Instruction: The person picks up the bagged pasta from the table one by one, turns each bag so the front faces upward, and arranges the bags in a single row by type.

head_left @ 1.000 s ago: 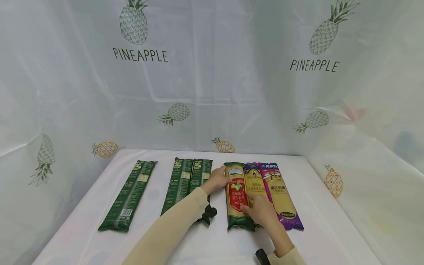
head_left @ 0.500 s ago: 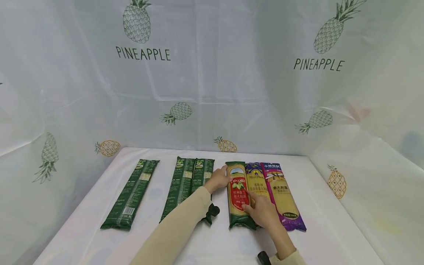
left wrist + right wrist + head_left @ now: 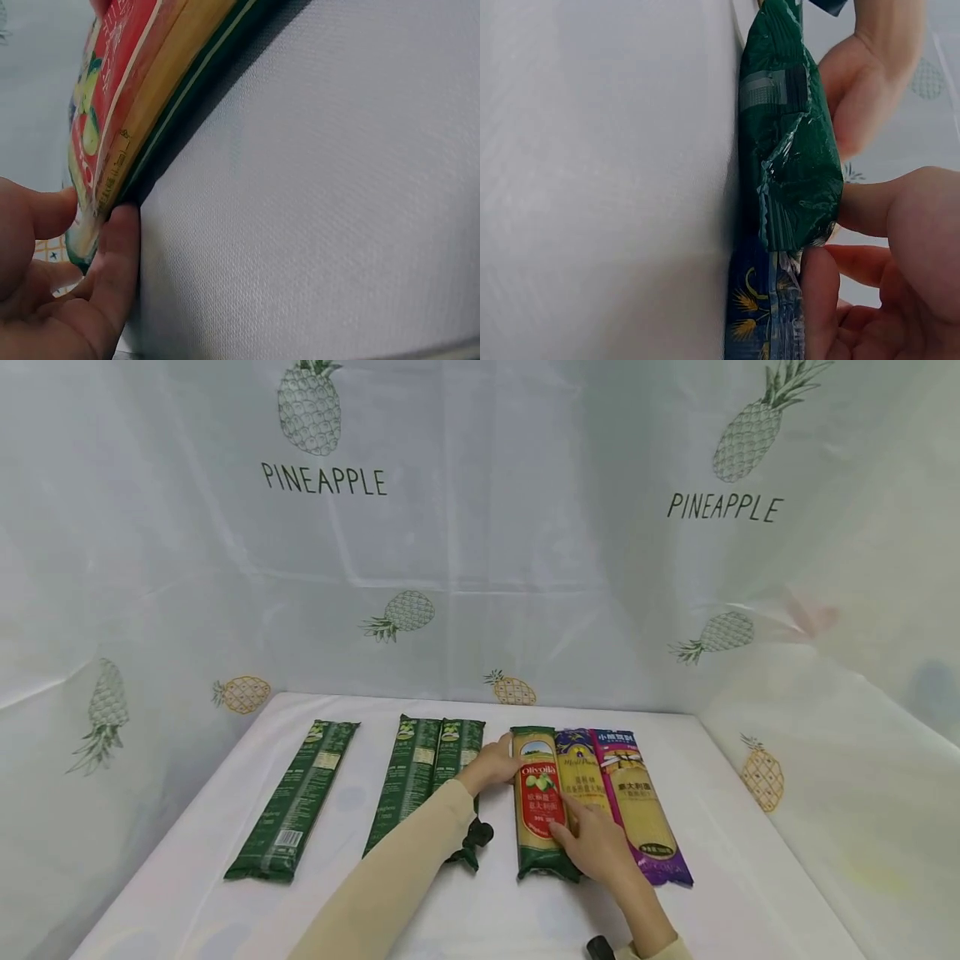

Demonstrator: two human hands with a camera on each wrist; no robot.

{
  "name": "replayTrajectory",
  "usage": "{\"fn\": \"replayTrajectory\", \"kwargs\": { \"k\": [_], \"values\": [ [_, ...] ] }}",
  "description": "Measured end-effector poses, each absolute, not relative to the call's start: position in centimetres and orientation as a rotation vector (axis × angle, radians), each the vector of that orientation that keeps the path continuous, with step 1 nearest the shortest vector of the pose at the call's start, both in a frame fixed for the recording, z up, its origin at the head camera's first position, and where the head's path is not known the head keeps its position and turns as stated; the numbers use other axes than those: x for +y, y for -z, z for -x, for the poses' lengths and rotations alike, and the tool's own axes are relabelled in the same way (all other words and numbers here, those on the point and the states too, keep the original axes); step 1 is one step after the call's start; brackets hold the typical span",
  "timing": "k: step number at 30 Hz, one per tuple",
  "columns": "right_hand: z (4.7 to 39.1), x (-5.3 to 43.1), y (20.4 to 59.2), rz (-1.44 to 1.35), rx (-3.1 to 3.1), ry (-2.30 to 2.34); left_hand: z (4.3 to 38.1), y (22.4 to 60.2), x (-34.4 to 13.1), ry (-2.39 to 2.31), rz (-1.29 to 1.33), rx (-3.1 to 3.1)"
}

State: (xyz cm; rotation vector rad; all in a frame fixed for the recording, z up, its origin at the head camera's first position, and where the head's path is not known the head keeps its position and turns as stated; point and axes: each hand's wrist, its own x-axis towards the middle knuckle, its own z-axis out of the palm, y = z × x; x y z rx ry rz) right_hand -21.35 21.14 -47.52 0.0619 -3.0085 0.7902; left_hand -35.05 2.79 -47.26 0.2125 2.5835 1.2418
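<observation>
A green-and-gold spaghetti pack (image 3: 537, 785) with a red label lies flat on the table, between both hands. My left hand (image 3: 491, 766) pinches its upper left edge; in the left wrist view, the thumb (image 3: 54, 214) is on its face and a finger is low at its side. From the right, my right hand (image 3: 597, 843) holds its lower right edge, thumb on the label. In the right wrist view, its green end (image 3: 791, 157) shows beside the fingers. A yellow-and-blue spaghetti pack (image 3: 581, 777) lies against it, partly hidden under the right hand.
A purple-ended spaghetti pack (image 3: 641, 802) completes the row at the right. Two green packs (image 3: 405, 772) lie side by side left of centre, partly behind the left sleeve (image 3: 397, 868). Another green pack (image 3: 296, 802) lies farther left. A pineapple-print curtain (image 3: 480, 527) surrounds the table.
The head view has shifted slightly. Both hands stay at the red-labelled spaghetti pack, and the packs keep practically the same places.
</observation>
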Motion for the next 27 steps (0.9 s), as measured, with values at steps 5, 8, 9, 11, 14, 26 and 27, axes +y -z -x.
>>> {"fn": "replayTrajectory", "kwargs": {
  "k": [5,8,9,11,14,26,27],
  "values": [
    [21.2,21.3,47.5,-0.082,-2.986,-0.808,35.4,47.3,2.5,-1.240,-0.237,2.546],
    [21.0,21.4,47.3,-0.105,-2.973,-0.861,35.7,47.4,2.2,-1.245,-0.229,2.526],
    [21.0,21.4,47.2,-0.100,-2.973,-0.891,35.8,47.4,2.0,-1.246,-0.228,2.520],
    [20.7,21.4,46.8,-0.082,-2.969,-0.955,35.9,47.5,1.8,-1.243,-0.229,2.509],
    [20.3,21.2,46.2,-0.081,-2.940,-1.051,35.9,47.2,1.4,-1.260,-0.251,2.476],
    [19.6,18.2,45.5,-0.287,-2.849,-1.258,35.0,44.6,-2.9,-1.335,-0.470,2.256],
    [19.6,17.9,45.5,-0.306,-2.853,-1.284,34.9,44.5,-3.4,-1.340,-0.473,2.309]
  ]
}}
